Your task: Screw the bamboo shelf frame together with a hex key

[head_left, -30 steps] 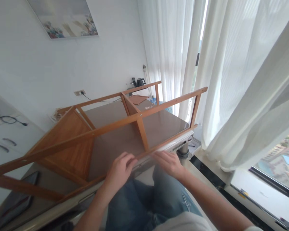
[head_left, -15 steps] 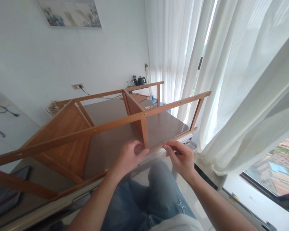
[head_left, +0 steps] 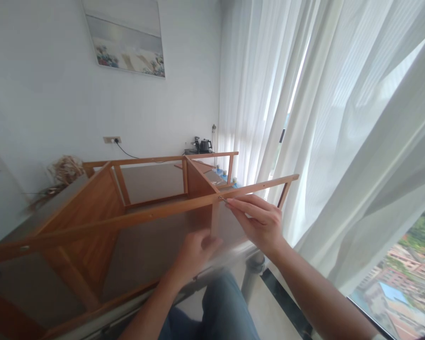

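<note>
A slatted bamboo-coloured wooden shelf frame (head_left: 127,217) lies on its side on a grey-brown table top (head_left: 152,269). My right hand (head_left: 258,224) pinches a thin metal tool (head_left: 223,199), its tip at a joint where a long rail meets an upright post. That wooden post (head_left: 216,222) runs down from the joint towards my left hand (head_left: 198,255). The left hand is motion-blurred near the post's lower end, and its fingers are curled. I cannot tell whether it grips anything.
Along the far wall stand a black kettle (head_left: 205,146) and a wall socket (head_left: 111,140) with a cable. A dried plant bundle (head_left: 65,170) sits far left. White curtains (head_left: 297,94) hang on the right, beside a window (head_left: 393,297). A metal table leg (head_left: 251,278) stands below my hands.
My right hand has risen from the table's edge to the rail joint, carrying the thin tool. The left hand has shifted and blurred, and the whole view has tilted.
</note>
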`<state>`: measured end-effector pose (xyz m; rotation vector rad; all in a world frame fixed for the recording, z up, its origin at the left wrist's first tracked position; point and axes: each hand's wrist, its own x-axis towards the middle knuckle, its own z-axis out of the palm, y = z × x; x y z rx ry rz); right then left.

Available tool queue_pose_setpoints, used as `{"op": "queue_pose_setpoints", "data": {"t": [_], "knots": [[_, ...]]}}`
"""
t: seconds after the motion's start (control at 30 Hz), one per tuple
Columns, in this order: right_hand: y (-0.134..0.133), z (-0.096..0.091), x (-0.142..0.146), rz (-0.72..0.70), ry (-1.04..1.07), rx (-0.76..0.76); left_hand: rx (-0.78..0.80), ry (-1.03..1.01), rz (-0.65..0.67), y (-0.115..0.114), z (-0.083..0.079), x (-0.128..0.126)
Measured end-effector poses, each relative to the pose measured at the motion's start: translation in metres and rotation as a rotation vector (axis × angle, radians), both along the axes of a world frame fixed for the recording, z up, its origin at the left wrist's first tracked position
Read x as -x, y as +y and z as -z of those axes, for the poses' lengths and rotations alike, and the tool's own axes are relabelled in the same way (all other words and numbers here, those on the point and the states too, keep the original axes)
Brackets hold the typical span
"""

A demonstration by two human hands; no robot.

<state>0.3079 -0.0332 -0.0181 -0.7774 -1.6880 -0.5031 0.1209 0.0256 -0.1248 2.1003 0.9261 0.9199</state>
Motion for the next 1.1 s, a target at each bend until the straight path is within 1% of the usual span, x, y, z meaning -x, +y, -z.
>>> {"op": "queue_pose_setpoints", "data": {"t": [0.1, 0.2, 0.37, 0.5, 0.6, 0.7, 0.8, 0.9, 1.0, 1.1], "knots": [[0.006, -0.003, 0.002, -0.015, -0.030, -0.006, 0.026, -0.011, -0.003, 0.000, -0.002, 0.000], [0.009, -0.003, 0.001, 0.006, -0.077, -0.040, 0.054, -0.031, 0.016, 0.000, -0.003, 0.000], [0.009, -0.002, -0.005, 0.007, -0.132, -0.058, 0.074, -0.030, 0.019, 0.000, -0.002, 0.000], [0.014, -0.002, -0.011, -0.012, -0.176, -0.071, 0.077, -0.020, 0.015, -0.001, -0.005, 0.000], [0.016, -0.005, -0.016, -0.029, -0.234, -0.091, 0.079, -0.027, 0.018, -0.002, -0.007, 0.000], [0.015, -0.011, -0.020, 0.001, -0.312, -0.067, 0.084, -0.027, 0.029, -0.002, -0.006, 0.000], [0.012, -0.018, -0.023, 0.016, -0.396, -0.063, 0.057, -0.024, 0.045, -0.001, -0.005, 0.000], [0.013, -0.021, -0.024, 0.003, -0.451, -0.096, -0.012, 0.000, 0.073, -0.001, -0.005, 0.001], [0.015, -0.018, -0.019, 0.018, -0.424, -0.099, -0.051, 0.013, 0.083, 0.000, -0.004, 0.002], [0.015, -0.009, -0.007, 0.029, -0.239, -0.037, -0.050, 0.007, 0.084, 0.001, -0.001, 0.003]]}}
